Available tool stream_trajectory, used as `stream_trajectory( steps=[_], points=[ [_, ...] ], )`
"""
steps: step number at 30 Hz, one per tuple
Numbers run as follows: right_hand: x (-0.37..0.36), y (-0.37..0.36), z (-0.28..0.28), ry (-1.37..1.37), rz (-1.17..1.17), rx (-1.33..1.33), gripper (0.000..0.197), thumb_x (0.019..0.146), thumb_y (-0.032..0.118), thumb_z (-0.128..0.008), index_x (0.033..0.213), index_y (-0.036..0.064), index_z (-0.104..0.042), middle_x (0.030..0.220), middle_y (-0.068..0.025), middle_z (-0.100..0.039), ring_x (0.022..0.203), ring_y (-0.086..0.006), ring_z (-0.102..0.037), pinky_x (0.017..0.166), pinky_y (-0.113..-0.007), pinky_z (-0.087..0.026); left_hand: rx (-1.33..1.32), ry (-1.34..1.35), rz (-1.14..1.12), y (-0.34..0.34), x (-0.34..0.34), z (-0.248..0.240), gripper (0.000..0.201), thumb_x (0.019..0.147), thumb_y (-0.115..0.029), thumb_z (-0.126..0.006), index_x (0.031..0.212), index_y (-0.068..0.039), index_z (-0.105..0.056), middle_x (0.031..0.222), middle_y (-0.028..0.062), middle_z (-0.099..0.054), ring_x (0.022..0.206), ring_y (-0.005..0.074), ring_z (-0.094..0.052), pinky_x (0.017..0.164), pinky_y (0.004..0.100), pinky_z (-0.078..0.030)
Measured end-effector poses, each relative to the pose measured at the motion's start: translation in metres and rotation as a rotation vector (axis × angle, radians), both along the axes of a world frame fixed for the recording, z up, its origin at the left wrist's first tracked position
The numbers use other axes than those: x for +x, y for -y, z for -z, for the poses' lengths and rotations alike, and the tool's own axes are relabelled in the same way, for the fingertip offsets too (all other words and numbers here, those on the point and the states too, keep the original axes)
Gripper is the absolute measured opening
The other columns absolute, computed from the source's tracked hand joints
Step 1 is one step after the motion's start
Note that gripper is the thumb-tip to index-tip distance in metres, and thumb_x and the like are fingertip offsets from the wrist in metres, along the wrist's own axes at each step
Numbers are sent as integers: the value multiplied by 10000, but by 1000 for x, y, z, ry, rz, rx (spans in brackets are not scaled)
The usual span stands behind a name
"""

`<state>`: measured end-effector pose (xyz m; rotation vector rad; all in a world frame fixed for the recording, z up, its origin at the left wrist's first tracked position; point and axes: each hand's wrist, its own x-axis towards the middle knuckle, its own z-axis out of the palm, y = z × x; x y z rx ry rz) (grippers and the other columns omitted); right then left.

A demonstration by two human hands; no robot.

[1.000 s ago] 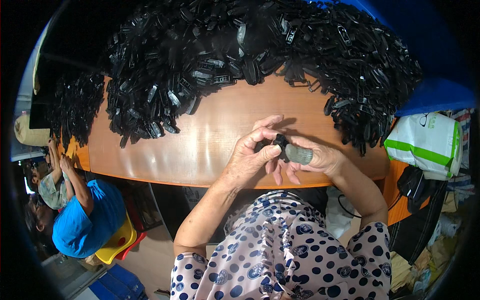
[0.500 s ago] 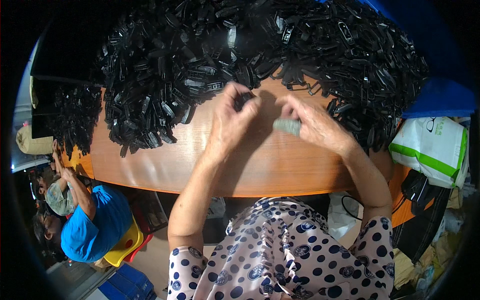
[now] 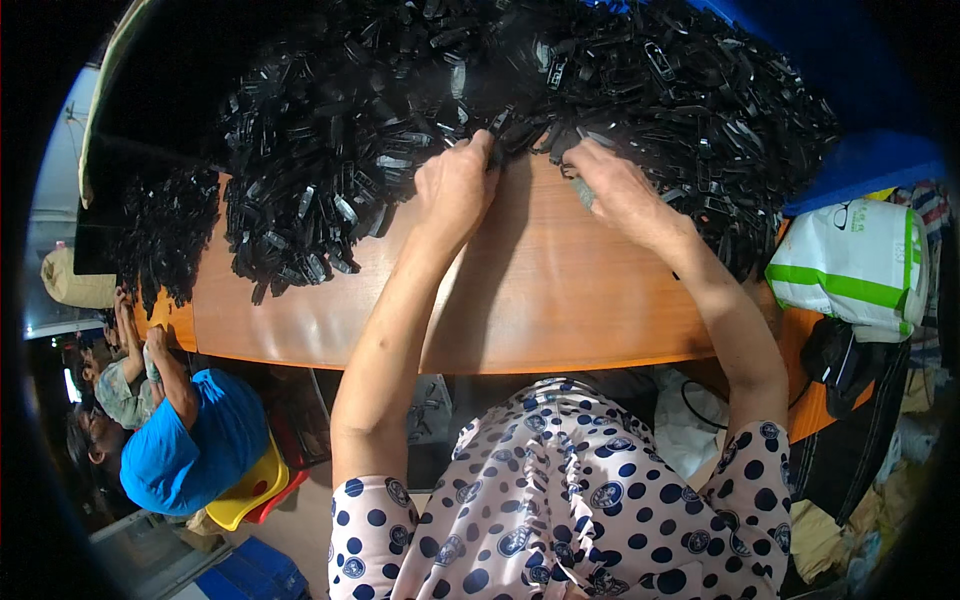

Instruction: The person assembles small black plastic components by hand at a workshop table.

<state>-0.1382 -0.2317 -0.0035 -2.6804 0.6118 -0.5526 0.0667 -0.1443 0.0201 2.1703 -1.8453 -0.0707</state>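
Note:
A wide heap of small black plastic pieces (image 3: 380,110), some long and narrow with slots, covers the far part of the brown wooden table (image 3: 330,315). At the heap's near edge, my left hand (image 3: 457,187) is closed, thumb uppermost, on a black plastic piece (image 3: 501,122) that shows beyond the fingertips. To its right, my right hand (image 3: 625,195) reaches into the edge of the heap with bent fingers pressed together. A grey-green wrap (image 3: 584,193) circles one of its fingers. What the right fingertips hold, if anything, is hidden among the dark pieces.
A white and green bag (image 3: 845,265) stands at the right edge, by blue sheeting (image 3: 870,175). At left, a person in a blue shirt (image 3: 195,440) sits on a yellow stool (image 3: 250,490) beside a smaller heap (image 3: 165,235). The table's curved front edge runs close to my body.
Both hands have moved away from me, from above the bare wood to the heap's edge. My right hand's fingers, loosely curled in the air before, are now among the pieces.

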Motion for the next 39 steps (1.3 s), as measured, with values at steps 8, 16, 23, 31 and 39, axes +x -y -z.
stream_trajectory(
  steps=[8,16,23,31,39],
  points=[
    [-15,-72,-20,780,-16,1512,318,818,3,-656,1096,18,-501,1010,-86,-554,853,-174,-639,709,-236,-536,-154,-1667,-199,-97,-33,15,411,806,-45,-696,1187,-24,-543,958,66,-604,792,127,-586,622,264,-551],
    [-22,-116,-31,873,-90,1525,221,803,53,-703,949,20,-541,1019,-91,-579,908,-173,-623,749,-246,-543,-250,-1673,-95,-135,-68,3,266,823,-53,-692,1057,-32,-566,895,25,-617,761,83,-574,661,250,-525],
    [-28,-127,-35,831,-97,1403,190,817,41,-684,941,30,-541,1001,-86,-582,870,-139,-610,703,-236,-546,-327,-1201,74,-145,-72,3,249,817,-76,-704,1038,-17,-603,805,-17,-575,699,59,-516,623,211,-446],
    [-33,-129,-45,686,-87,1440,221,832,55,-671,1009,22,-542,941,-74,-598,809,-117,-603,666,-224,-519,-269,-931,127,-150,-70,-6,244,807,-96,-717,1005,-5,-607,861,36,-616,751,89,-554,660,224,-457],
    [-41,-111,-43,362,-200,1691,299,828,208,-690,1012,29,-537,813,-30,-594,670,-81,-548,551,-185,-424,-272,-705,216,-149,-69,-15,199,792,-85,-705,941,-7,-600,813,93,-630,680,175,-593,617,273,-465]
  ],
)
